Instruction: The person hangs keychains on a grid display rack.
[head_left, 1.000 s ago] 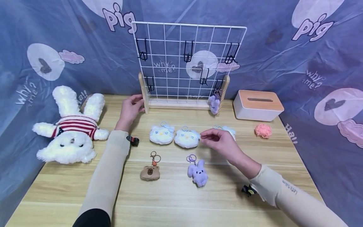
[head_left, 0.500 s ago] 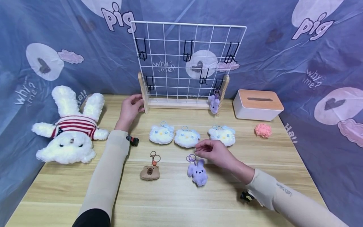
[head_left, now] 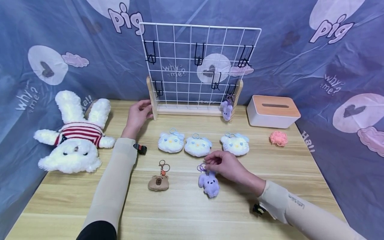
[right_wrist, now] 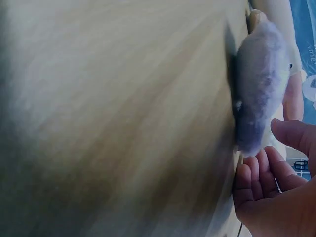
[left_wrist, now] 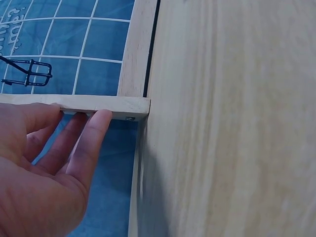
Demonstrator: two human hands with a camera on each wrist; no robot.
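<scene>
A purple bunny plush keychain [head_left: 209, 185] lies on the table with its ring pointing away. My right hand [head_left: 226, 165] is over its upper end, fingertips beside the ring. In the right wrist view, the thumb [right_wrist: 292, 133] stands apart from the bent fingers, close to the bunny [right_wrist: 264, 81]. My left hand [head_left: 138, 115] touches the left wooden post [head_left: 152, 98] of a white grid rack [head_left: 192, 66]; in the left wrist view its extended fingers [left_wrist: 94, 136] meet the post's edge. Another purple bunny keychain [head_left: 227, 110] hangs low on the rack's right.
Three white cat-face plush keychains [head_left: 171, 141] line up behind the bunny. A brown capybara keychain [head_left: 158, 182] lies to its left. Several black hooks [head_left: 198, 55] hang on the grid. A tissue box [head_left: 273, 111], pink scrunchie [head_left: 278, 138] and white plush bear [head_left: 76, 136] flank the rack.
My right hand has moved toward me and left, from the white cat-face keychains to the purple bunny's ring, uncovering the right cat-face keychain. The left hand has stayed at the post.
</scene>
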